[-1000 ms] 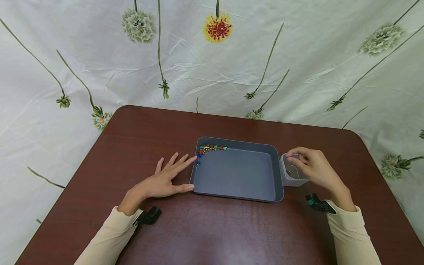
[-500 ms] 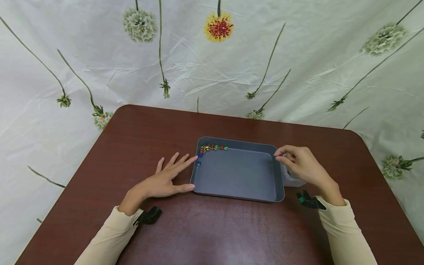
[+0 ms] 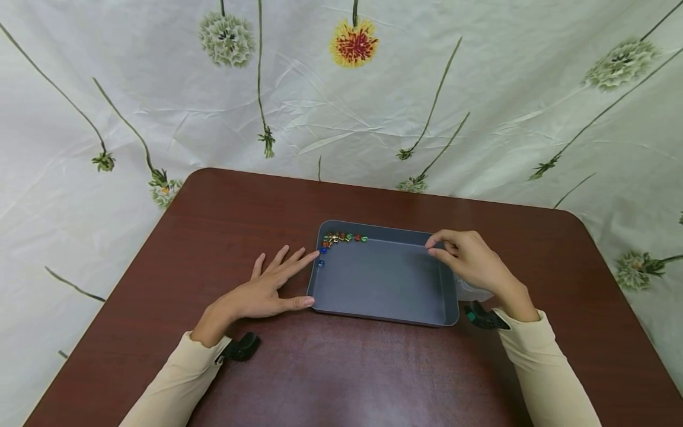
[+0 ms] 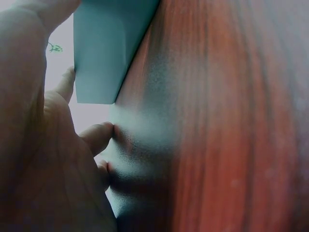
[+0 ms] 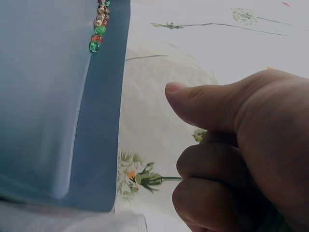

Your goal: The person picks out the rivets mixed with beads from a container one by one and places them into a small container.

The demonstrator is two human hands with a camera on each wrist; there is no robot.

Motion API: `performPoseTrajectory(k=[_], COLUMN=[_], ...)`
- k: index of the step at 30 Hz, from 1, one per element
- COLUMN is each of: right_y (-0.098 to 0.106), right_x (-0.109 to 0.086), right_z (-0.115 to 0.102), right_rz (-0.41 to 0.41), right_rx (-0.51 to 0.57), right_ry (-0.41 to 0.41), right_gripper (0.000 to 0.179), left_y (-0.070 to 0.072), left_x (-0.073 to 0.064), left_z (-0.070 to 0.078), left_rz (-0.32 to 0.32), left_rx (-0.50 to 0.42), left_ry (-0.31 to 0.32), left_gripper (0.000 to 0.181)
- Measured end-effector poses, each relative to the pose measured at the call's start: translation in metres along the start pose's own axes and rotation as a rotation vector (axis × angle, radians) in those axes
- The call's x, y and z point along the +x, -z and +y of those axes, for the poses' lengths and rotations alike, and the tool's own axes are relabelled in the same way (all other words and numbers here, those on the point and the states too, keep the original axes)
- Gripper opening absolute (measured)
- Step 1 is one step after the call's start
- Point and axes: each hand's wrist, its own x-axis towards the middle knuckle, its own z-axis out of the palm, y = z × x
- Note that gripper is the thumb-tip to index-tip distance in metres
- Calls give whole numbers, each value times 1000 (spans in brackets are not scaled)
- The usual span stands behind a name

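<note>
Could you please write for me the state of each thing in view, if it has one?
tray, flat on the table, open-topped
small shiny pieces, lying in the tray's far left corner and along its sides
left hand, fingers spread at the tray's left edge
right hand, fingers bent, above the tray's right end; cannot tell if it holds anything
clear container, partly hidden; contents not visible
flowered cloth, wrinkled
</note>
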Motion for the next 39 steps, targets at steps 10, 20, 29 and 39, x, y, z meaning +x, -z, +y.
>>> performPoseTrajectory(k=[10, 20, 29, 39], right_y=[-8, -15, -22, -34], right_x=[15, 30, 52, 70], right_z=[-8, -14, -20, -24], right_rz=[-20, -54, -95, -134], right_rx=[17, 24, 14, 28], right_ry=[27, 20, 54, 66], right_gripper=[11, 13, 14, 16], left_y=[0, 0, 2, 1], left_x=[0, 1, 2, 1], left_z=[-1, -1, -1, -1], left_rz=[-3, -6, -2, -14], left_rx=[-3, 13, 4, 5], left_ry=[1, 0, 3, 13], left_gripper=[86, 86, 86, 86])
